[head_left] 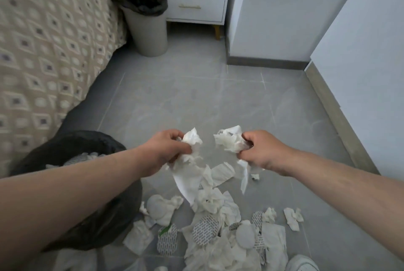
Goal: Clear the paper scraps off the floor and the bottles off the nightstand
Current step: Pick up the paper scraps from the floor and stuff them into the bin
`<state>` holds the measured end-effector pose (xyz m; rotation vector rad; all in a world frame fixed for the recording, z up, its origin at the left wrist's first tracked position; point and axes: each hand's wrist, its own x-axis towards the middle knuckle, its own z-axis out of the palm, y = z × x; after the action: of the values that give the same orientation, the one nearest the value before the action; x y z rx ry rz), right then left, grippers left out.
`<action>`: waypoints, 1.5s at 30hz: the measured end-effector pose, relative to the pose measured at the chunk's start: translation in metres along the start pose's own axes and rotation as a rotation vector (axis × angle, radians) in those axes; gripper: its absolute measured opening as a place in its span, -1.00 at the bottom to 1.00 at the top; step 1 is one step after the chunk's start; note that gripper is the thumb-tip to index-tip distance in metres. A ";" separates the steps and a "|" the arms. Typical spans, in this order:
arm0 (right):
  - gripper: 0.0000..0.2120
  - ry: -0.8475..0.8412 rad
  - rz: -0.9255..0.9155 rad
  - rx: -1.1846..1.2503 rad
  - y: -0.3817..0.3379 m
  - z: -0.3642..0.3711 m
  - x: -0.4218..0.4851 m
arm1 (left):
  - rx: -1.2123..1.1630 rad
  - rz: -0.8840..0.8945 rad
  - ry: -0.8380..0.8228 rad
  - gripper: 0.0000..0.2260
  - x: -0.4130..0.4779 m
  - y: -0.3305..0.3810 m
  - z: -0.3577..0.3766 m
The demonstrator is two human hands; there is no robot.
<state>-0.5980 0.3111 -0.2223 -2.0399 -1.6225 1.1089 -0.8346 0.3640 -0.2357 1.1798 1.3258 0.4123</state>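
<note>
Left hand (168, 150): fist clenched on crumpled tissue (192, 139)
Right hand (260, 150): fist clenched on tissue wad (227, 141)
Handling: light, soft, likely sheds; bunch whole

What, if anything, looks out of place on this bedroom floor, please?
Crumpled paper scraps litter the grey floor beside the black-lined bin; both hands, left and right, hold bunches.

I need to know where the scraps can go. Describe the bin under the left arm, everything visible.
The near bin stands on the grey floor beside the bed, lined with a black bag whose edge folds over the rim. Its opening faces up and already holds white paper scraps and a printed pad. The left forearm crosses in front of it, hiding much of its body, so its shape and colour below the bag cannot be told.
</note>
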 end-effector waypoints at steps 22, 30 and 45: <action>-0.86 -0.119 -0.023 0.196 -0.134 0.094 -0.004 | 0.163 -0.011 0.848 -0.80 -0.052 -0.135 -0.202; -0.89 -0.149 0.000 0.156 -0.142 0.109 0.001 | 0.839 -0.127 0.376 -0.56 -0.023 -0.199 -0.187; -0.87 -0.327 -0.209 -0.049 -0.237 0.227 0.041 | 0.770 0.168 0.710 -0.30 -0.107 -0.205 -0.222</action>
<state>-0.9232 0.3732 -0.2303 -1.7335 -1.9825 1.3904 -1.1366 0.2863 -0.3101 1.8923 2.1136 0.4810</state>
